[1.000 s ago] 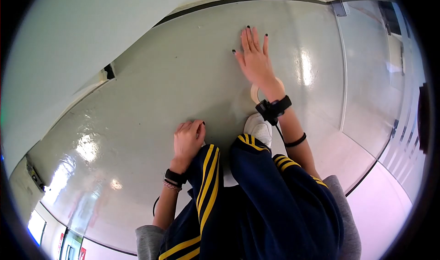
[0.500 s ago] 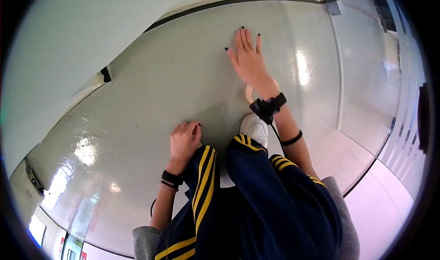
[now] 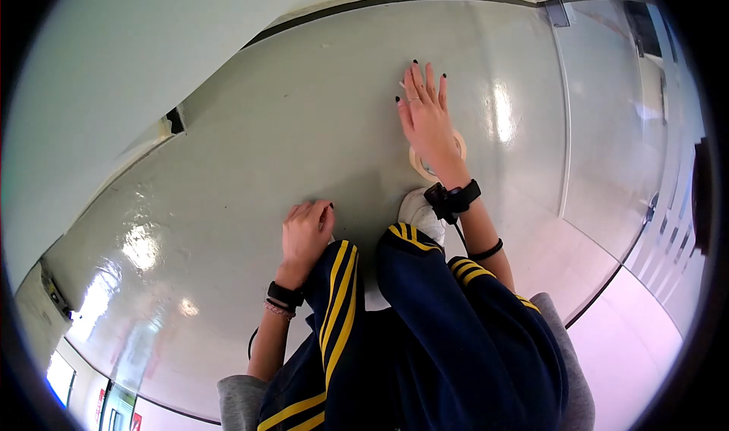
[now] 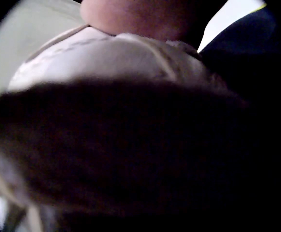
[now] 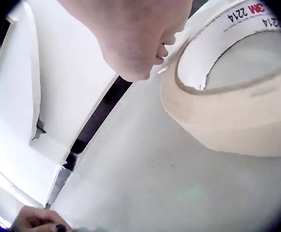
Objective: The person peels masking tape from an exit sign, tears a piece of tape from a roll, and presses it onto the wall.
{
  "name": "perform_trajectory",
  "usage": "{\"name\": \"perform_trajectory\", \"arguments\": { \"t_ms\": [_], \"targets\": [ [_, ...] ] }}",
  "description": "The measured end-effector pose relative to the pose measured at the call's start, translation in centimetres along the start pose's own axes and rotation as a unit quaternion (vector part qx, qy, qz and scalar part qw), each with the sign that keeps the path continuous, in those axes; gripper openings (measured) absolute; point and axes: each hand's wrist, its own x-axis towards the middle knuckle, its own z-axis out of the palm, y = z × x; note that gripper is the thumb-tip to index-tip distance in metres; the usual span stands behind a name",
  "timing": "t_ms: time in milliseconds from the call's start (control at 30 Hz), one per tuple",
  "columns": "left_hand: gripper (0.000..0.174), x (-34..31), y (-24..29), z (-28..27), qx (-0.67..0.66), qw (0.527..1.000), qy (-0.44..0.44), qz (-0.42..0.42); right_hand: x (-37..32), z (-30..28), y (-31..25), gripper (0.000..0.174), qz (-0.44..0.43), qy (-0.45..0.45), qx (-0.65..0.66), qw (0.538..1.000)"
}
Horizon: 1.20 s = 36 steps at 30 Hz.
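Note:
In the head view my right hand (image 3: 431, 131) is over the grey floor (image 3: 342, 89), fingers extended and slightly spread. A small pale object (image 3: 402, 85) shows beside its index finger; what it is I cannot tell. Partly under the hand and wrist lies a roll of beige tape (image 3: 418, 165); the right wrist view shows the tape (image 5: 227, 123) close up, below the right hand (image 5: 135, 34). My left hand (image 3: 305, 233) hangs loosely curled near the left knee, holding nothing visible. In the left wrist view that hand (image 4: 145, 17) is above a white shoe (image 4: 111, 60).
A white shoe (image 3: 421, 214) stands just behind the tape roll. Dark trousers with yellow stripes (image 3: 342, 302) fill the lower middle. A pale wall panel (image 3: 137, 51) borders the floor at upper left, and a glass panel (image 3: 607, 112) stands at the right.
My right hand has drawn back toward the body and slightly right, and its fingers have shifted. More of the tape roll shows, and the small pale object is now visible. The left hand stays put.

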Motion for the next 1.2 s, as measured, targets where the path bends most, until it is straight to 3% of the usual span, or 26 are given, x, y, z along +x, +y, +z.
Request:
{"name": "perform_trajectory", "arguments": {
  "t_ms": [100,167,267,567,900,1000,1067,1200],
  "targets": [
    [0.008,-0.1,0.2,-0.1,0.015,1.0,0.012,0.009,0.2,-0.3,0.2,0.035,0.002,0.071,0.009,0.997],
    [0.008,-0.1,0.2,-0.2,0.011,1.0,0.01,0.007,0.6,-0.7,0.6,0.021,0.034,0.136,0.129,0.982],
    [0.008,-0.1,0.2,-0.1,-0.002,1.0,0.009,0.003,1.6,-1.6,0.3,0.011,0.056,0.134,0.161,0.976],
    [0.005,0.1,0.4,-0.1,-0.005,0.999,0.035,0.022,1.0,-1.1,0.7,0.007,0.081,0.053,0.141,0.985],
    [0.009,0.0,0.1,0.1,0.002,1.0,0.026,0.015,1.3,-0.3,0.8,0.011,0.094,0.065,0.148,0.982],
    [0.009,0.0,0.1,0.0,0.002,1.0,0.015,0.004,1.6,-0.6,-0.4,0.011,0.08,0.086,0.225,0.967],
    [0.009,0.0,0.2,0.0,0.006,1.0,0.015,0.004,1.6,-2.5,-2.8,0.01,0.201,0.045,0.413,0.887],
    [0.008,0.0,0.3,0.0,0.006,1.0,0.016,0.007,1.2,-3.8,-5.2,0.012,0.172,0.036,0.452,0.875]
  ]
}}
